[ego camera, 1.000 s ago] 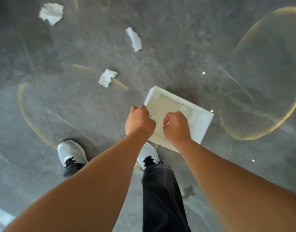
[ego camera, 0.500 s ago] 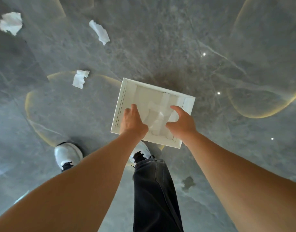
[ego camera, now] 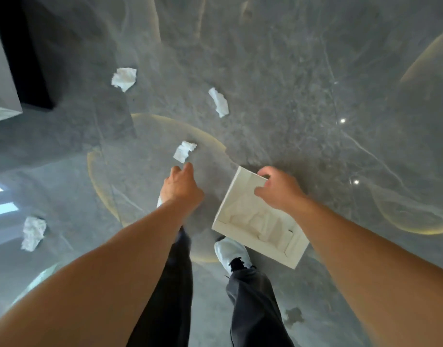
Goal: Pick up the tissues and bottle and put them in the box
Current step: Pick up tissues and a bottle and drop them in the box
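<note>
A white open box with crumpled tissues inside hangs above the floor, held at its far rim by my right hand. My left hand is off the box, fingers loosely apart, just below a crumpled white tissue on the grey floor. Further away lie a second tissue and a third tissue. Another tissue lies at the left. No bottle is in view.
The floor is polished grey stone with pale curved inlays. A dark block with a light cabinet face stands at the upper left. My legs in dark trousers and a white shoe are below the box.
My left hand let go of the box and moved left toward the nearest tissue. The box now hangs from my right hand alone, shifted right. The view swung, bringing a fourth tissue into sight.
</note>
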